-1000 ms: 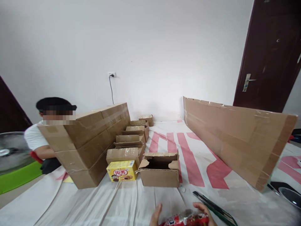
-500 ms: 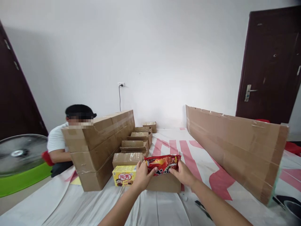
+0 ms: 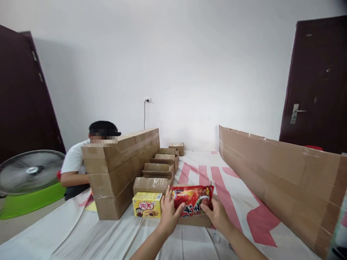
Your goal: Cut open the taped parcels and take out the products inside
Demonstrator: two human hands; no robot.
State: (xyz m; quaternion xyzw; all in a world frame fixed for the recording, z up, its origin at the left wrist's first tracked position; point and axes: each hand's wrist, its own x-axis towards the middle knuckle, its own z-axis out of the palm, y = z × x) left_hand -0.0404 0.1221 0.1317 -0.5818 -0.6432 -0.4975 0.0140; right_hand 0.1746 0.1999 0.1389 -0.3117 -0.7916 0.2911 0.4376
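Both your hands are on the red packet, one per end: left hand (image 3: 169, 213) wraps the left end with the thumb across the lower front, right hand (image 3: 218, 213) has the right end, thumb pressed on the front near the bowl picture. So the packet (image 3: 191, 198) sits between your palms, printed face toward you, tilted, top edge away. Right behind and below it is a carton (image 3: 196, 220); only its lower front shows, the packet and your hands cover the rest. Can't tell if the packet touches it, or what's inside. Just left of your left hand, the yellow box (image 3: 146, 205) stands on the sheet (image 3: 130, 240). Behind that, a row of small cartons (image 3: 150, 185) runs back toward the wall; at least one has flaps up, insides not visible from here. Left of the row, the stack (image 3: 123, 166) is three boxes high at its near end. Off to your right, well apart from your hands, a long cardboard panel (image 3: 273, 177) stands on edge. Past the stack, a person (image 3: 74, 159) in a black cap sits low, fan (image 3: 32, 169) beside them. Outlet (image 3: 147, 99) with a plugged cord on the far wall.
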